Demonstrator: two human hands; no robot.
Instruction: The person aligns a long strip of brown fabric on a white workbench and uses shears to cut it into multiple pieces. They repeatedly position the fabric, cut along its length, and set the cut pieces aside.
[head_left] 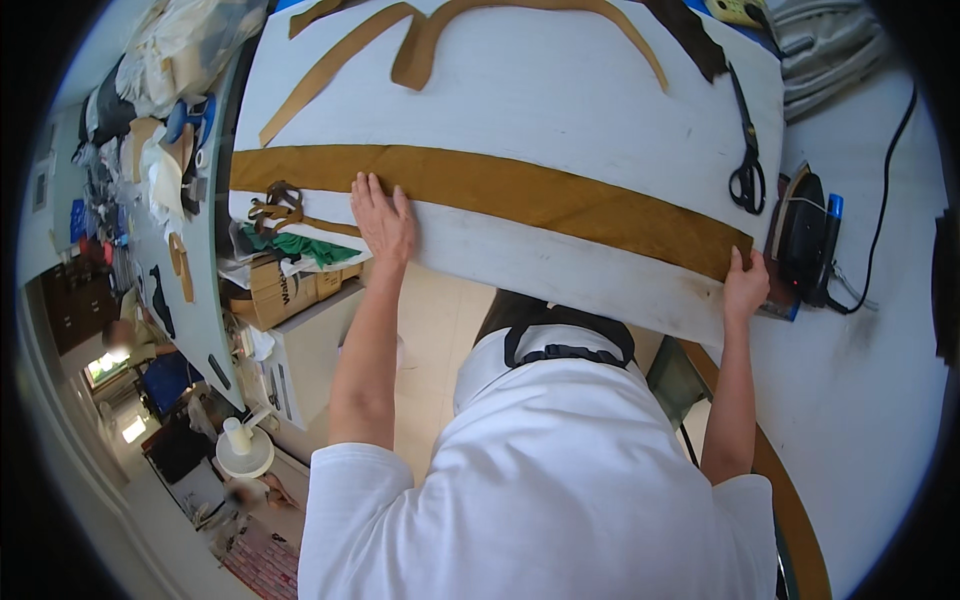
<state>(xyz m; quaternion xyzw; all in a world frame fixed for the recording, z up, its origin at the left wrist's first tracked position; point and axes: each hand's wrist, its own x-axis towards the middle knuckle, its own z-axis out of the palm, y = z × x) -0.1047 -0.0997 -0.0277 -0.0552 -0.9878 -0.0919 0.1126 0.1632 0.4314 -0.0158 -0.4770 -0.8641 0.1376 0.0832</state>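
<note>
The left hand point(385, 225) lies flat with fingers extended on the near edge of a brown cloth strip point(500, 188), left of the frame's centre; the right hand point(747, 288) pinches the strip's right-hand corner between thumb and fingers. The strip crosses the upper middle of the frame, sloping down rightward over a white board point(560, 260). It could skew or wrinkle if the right hand pulls harder than the left presses. An iron point(803, 235) stands just beside that corner, a small red light showing; a straying knuckle could burn if it is hot. The black scissors point(751, 165) above the corner could snag cloth swung upward. A white band separates the strip from the board's near edge; wider open room lies above it, up to the tan bands point(411, 70) at the top
</note>
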